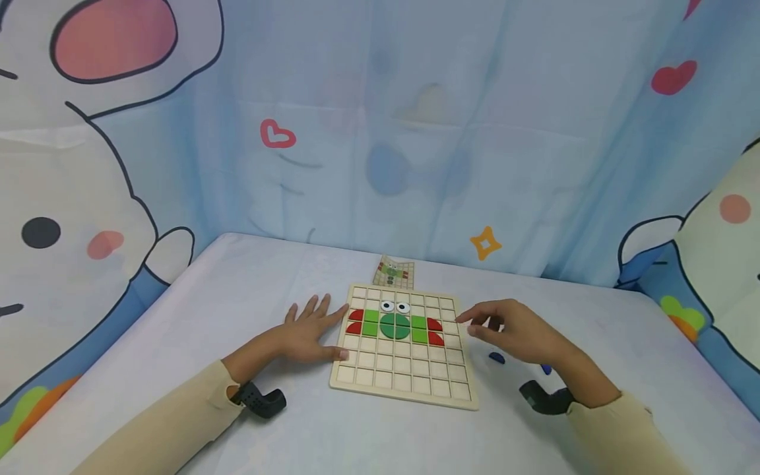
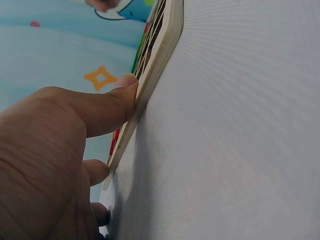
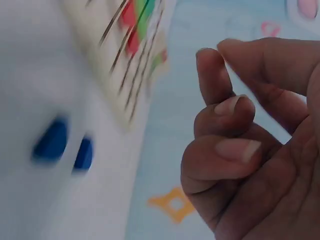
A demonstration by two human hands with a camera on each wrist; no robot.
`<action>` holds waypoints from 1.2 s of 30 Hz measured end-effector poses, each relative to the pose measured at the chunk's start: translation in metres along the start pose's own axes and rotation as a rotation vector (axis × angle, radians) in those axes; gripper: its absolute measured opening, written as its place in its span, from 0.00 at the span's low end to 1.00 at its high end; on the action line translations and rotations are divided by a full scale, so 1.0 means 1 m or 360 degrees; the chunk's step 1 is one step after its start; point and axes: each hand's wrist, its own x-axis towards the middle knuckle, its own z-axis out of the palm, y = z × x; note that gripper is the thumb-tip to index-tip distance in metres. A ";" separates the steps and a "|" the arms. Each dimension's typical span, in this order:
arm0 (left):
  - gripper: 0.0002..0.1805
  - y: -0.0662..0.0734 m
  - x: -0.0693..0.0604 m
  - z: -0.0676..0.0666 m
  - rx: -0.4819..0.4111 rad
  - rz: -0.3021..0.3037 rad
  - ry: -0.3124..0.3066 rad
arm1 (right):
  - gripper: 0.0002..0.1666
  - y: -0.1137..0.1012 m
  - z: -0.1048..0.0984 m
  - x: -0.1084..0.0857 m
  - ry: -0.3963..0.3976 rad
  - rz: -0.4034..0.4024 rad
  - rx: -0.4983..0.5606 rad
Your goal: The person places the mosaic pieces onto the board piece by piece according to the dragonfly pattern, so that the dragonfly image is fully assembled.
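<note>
A square wooden grid board (image 1: 404,393) lies on the table. Tiles on it form a figure: two white eye tiles (image 1: 394,307), dark green rounded tiles (image 1: 394,326), light green squares (image 1: 371,323) and red rounded tiles (image 1: 435,338). At the board's left edge my left hand (image 1: 305,338) rests with fingers spread, its thumb (image 2: 117,102) touching the rim. Just off the right edge hovers my right hand (image 1: 513,328), fingers loosely bent and nothing in them. Two dark blue pieces (image 3: 51,139) lie on the table beneath and beside it.
A small picture card (image 1: 394,272) showing a similar figure lies behind the board. The white-covered table (image 1: 267,422) ends at a printed blue curtain (image 1: 332,198). Each wrist carries a black strapped device (image 1: 264,401).
</note>
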 end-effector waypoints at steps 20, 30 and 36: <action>0.49 0.003 -0.003 -0.002 -0.0002 0.0002 -0.0005 | 0.06 0.069 0.006 -0.001 -0.0071 0.0262 -0.0167; 0.49 0.002 -0.002 -0.001 0.0000 0.0008 -0.0008 | 0.08 0.064 0.011 0.000 -0.0073 0.0262 -0.0169; 0.50 0.001 -0.001 0.000 0.0004 0.0012 -0.0008 | 0.11 0.062 0.016 0.003 -0.0034 0.0282 -0.0180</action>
